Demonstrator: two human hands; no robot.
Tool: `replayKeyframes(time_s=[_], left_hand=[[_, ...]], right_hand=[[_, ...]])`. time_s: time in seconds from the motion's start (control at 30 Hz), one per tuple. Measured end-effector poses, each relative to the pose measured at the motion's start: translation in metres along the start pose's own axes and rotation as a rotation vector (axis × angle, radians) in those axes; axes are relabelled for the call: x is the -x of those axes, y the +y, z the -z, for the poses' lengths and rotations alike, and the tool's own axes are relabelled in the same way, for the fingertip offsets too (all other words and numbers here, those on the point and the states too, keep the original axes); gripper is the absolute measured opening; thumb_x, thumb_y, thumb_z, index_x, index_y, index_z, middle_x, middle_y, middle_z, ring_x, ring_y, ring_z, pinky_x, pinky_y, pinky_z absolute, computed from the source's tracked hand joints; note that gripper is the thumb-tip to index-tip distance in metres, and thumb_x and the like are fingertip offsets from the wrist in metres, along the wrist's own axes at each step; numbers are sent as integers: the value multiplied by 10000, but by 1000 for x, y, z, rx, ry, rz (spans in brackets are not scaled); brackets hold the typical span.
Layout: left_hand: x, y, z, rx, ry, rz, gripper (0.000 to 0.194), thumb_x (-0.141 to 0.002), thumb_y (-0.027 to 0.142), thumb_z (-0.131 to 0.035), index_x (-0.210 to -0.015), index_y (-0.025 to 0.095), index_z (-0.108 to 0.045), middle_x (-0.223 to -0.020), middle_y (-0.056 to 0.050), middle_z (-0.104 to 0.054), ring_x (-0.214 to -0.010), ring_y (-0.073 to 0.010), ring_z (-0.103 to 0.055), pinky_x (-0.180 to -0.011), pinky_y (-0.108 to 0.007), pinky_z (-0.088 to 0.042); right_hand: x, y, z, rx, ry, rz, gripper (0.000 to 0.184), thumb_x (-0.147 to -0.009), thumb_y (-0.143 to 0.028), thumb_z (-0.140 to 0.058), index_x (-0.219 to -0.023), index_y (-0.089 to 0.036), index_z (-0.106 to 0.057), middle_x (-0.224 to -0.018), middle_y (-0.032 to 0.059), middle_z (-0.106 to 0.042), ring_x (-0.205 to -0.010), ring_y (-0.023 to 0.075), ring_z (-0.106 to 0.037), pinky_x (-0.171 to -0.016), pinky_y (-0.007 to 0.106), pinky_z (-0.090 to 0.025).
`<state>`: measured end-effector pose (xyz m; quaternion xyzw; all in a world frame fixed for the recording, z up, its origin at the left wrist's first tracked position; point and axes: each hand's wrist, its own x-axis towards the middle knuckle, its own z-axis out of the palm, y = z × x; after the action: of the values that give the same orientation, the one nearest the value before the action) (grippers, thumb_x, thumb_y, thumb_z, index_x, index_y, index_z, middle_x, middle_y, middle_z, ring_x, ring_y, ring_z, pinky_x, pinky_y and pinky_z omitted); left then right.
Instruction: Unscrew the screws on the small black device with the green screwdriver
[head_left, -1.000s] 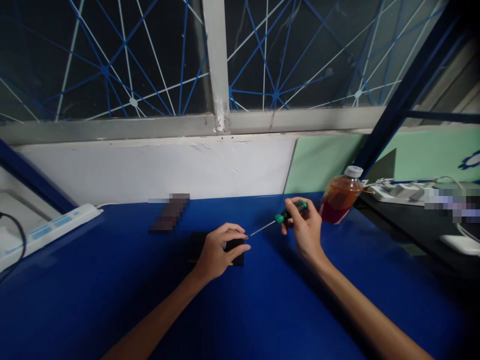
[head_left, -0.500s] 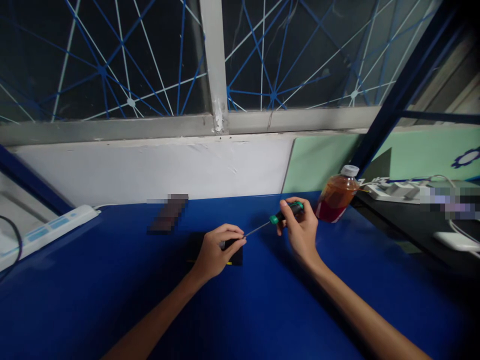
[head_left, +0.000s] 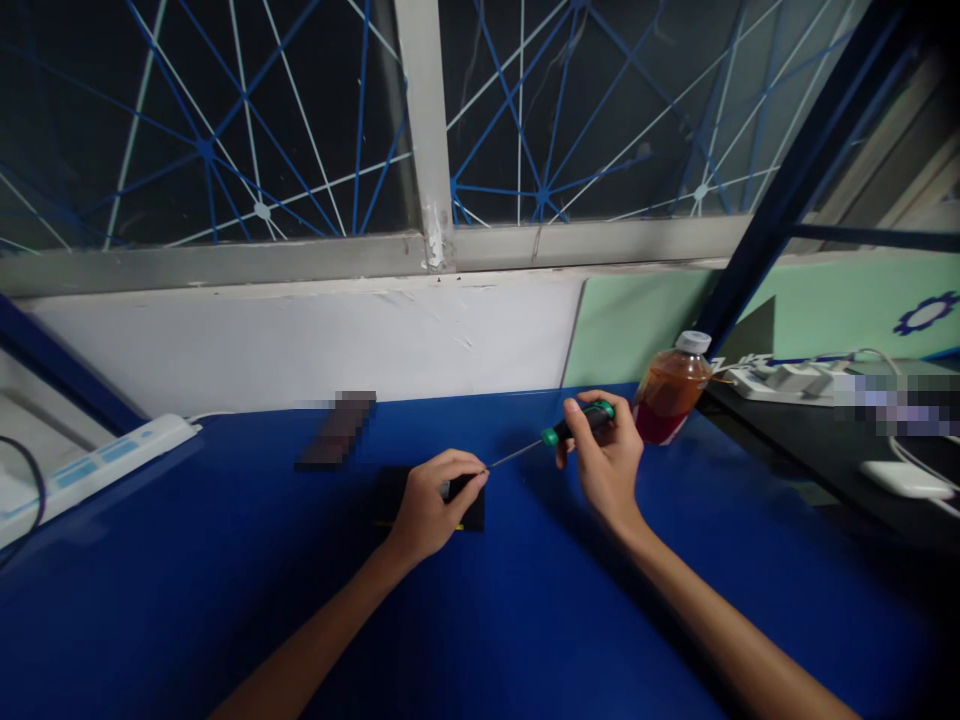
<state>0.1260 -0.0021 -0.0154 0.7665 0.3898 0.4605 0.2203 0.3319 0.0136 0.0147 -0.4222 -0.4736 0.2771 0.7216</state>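
My right hand (head_left: 609,460) is wrapped round the green and black handle of a screwdriver (head_left: 581,424). Its thin metal shaft slopes down to the left and ends at the fingertips of my left hand (head_left: 441,497). Thumb and fingers of that left hand are pinched together at the tip; whatever small thing may be between them is too small to make out. Below and behind the left hand lies a dark flat object (head_left: 472,513) with a yellow mark near its front edge, mostly covered by the hand.
A bottle of reddish-orange drink (head_left: 673,388) stands right of my right hand. White power strips lie at the left (head_left: 112,465) and at the right (head_left: 795,383). A dark blurred-out object (head_left: 336,432) rests near the back of the blue table (head_left: 495,620), before a white wall.
The screwdriver's handle and my right hand have shifted very slightly right. My left hand stays almost where it was, still pinching at the tip.
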Motion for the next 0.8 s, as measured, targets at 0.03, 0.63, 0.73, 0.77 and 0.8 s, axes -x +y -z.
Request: replayKeyframes(time_s=[0.03, 0.63, 0.73, 0.77, 0.8], left_hand=[[0, 0, -1, -9, 1, 0, 123, -885, 212, -618, -869, 184, -736, -915, -68, -720, -849, -178, -682, -786, -315, -553], [1, -2, -1, -74, -8, -9, 134, -881, 205, -612, -878, 184, -744, -922, -66, -720, -829, -173, -686, -751, -296, -556], [1, -3, -2, -76, -6, -16, 141, -884, 200, -601, -891, 186, -742, -929, -69, -720, -834, -174, -684, -749, -297, -557], [1, -3, -2, -74, -2, -21, 144, -884, 199, -598, -890, 187, -741, -927, -69, -720, -832, -175, -683, -750, -299, -558], [1, -3, -2, -73, 3, -27, 146, -885, 200, -595, -886, 187, -740, -922, -69, -721, -828, -176, -683, -750, -302, -559]], right_hand=[[1, 0, 0, 1, -3, -1, 246, -848, -373, -675, -963, -217, -523, -558, -76, -513, -356, 87, -518, -304, 195, -396], [9, 1, -1, 61, -33, 38, 245, -848, -347, -679, -998, -225, -529, -567, -78, -533, -359, 94, -527, -328, 208, -397], [11, 1, -1, 78, -47, 47, 241, -853, -341, -672, -1008, -224, -529, -557, -82, -529, -352, 93, -520, -337, 213, -401], [11, 0, -1, 80, -46, 52, 240, -854, -340, -670, -1009, -223, -530, -556, -82, -529, -352, 92, -518, -340, 215, -404], [11, 0, -1, 80, -43, 56, 239, -854, -339, -669, -1010, -223, -529, -557, -82, -529, -352, 92, -517, -342, 216, -406]])
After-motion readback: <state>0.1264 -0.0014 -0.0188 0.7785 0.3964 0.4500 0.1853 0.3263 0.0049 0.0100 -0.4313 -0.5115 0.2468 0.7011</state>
